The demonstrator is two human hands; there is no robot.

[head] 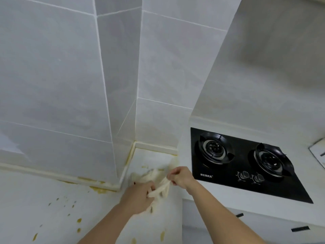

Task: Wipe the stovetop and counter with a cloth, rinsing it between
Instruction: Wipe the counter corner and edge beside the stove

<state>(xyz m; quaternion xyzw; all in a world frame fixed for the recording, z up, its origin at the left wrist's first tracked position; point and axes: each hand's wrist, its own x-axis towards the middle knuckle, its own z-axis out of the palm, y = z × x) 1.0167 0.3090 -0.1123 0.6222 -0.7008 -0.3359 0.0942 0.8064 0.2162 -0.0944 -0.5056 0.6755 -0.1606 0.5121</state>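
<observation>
Both hands are on the crumpled cream cloth [159,186]: left hand [139,197] grips one end, right hand [180,176] pinches the other. Yellow splatters [79,221] dot the white counter [44,199] beside the black glass stovetop [233,164].

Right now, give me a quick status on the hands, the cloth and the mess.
Left hand and right hand both grip the cloth, stretched between them above the counter. Yellow spills unwiped. Stovetop untouched.

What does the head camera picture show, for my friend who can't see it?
Two hands, left hand and right hand, hold a pale cloth stretched between them above a white counter with yellow splatters. To the right is a black two-burner gas stovetop, and white wall tiles rise behind.
</observation>
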